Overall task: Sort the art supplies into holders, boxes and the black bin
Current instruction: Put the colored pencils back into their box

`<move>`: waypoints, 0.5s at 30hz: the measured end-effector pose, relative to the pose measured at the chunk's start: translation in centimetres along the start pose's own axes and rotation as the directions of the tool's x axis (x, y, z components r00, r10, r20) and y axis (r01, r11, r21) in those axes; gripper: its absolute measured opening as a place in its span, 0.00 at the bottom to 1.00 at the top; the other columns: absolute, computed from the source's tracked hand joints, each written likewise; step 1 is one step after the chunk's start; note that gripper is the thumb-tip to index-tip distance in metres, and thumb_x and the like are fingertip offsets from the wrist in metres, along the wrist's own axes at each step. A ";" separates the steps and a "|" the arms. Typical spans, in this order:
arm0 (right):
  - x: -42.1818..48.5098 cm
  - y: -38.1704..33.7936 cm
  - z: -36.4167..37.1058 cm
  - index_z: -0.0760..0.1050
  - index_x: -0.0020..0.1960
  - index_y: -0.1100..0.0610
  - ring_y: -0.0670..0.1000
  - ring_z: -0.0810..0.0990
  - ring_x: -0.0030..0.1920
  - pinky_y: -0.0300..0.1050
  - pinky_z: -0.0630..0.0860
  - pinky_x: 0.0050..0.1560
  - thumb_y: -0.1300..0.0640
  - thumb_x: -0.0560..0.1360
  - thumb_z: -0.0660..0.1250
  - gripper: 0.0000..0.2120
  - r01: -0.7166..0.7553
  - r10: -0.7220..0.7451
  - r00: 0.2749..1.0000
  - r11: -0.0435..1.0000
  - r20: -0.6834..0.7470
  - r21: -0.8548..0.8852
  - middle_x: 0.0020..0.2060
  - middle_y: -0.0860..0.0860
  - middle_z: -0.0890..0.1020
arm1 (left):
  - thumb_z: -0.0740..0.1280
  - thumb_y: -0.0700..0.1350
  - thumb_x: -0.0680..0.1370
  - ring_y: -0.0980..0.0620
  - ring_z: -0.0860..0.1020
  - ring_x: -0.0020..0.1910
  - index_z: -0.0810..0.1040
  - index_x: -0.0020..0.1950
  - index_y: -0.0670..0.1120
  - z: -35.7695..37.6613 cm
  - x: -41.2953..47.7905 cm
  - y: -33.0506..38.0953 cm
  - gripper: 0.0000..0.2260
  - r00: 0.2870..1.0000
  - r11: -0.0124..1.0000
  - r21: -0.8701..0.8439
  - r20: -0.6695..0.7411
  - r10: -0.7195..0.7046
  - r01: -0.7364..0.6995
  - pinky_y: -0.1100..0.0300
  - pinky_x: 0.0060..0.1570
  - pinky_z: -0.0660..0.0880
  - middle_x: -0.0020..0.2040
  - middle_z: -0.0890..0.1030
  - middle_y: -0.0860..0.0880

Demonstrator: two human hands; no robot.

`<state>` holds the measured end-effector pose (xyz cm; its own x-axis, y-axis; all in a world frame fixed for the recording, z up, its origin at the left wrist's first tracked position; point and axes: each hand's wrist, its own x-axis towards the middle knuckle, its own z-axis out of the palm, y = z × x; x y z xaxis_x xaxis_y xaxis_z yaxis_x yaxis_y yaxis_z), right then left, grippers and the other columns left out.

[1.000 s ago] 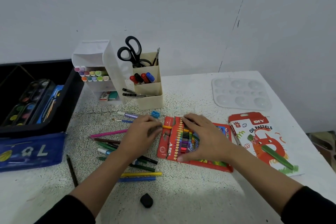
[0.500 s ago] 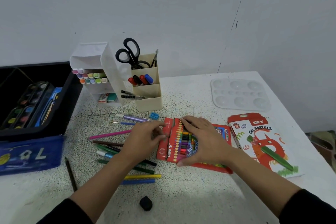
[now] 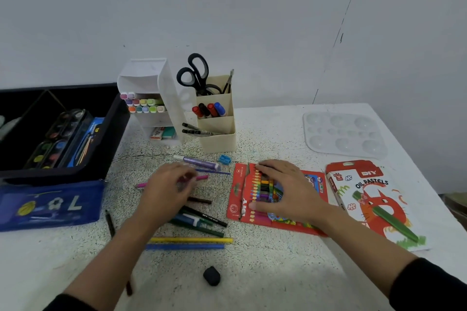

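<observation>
Head view: right hand [image 3: 285,190] is laid flat on the open red crayon box [image 3: 237,199] mid-table [image 3: 265,272], fingers [image 3: 267,168] straight and spread over the crayons. Left hand [image 3: 168,190] is held over the loose pencils [image 3: 192,240] just left of the box. It is blurred, so any grip cannot be told. Black bin [image 3: 115,121] is seen far left.

Pastel box [image 3: 374,199], well right of the right hand's [image 3: 285,192] fingers [image 3: 265,166]: "DIY", "OIL PASTELS". Crayon box [image 3: 237,199], flap just left of those fingers: "DIY", sideways. Blue pouch [image 3: 50,204], far left of the left hand [image 3: 169,189]: one figure, perhaps "7".
</observation>
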<state>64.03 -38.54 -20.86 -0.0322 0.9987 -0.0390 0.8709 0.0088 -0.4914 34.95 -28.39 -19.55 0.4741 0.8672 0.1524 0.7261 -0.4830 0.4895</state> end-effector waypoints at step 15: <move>0.6 -2.4 -0.4 0.56 0.77 0.34 0.50 0.49 0.79 0.64 0.43 0.79 0.17 0.61 0.62 0.48 0.118 -0.090 0.982 0.979 0.166 -0.168 0.78 0.47 0.56 | 0.61 0.51 0.82 0.58 0.75 0.43 0.79 0.57 0.54 -1.9 -0.2 -0.9 0.09 0.966 0.964 0.096 0.093 0.240 -0.248 0.56 0.48 0.73 0.50 0.77 0.60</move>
<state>62.14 -37.92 -19.32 -0.1911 0.9717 -0.1386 0.9310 0.1347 -0.3393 33.23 -27.86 -18.36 0.6784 0.7110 0.1853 0.6298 -0.6925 0.3518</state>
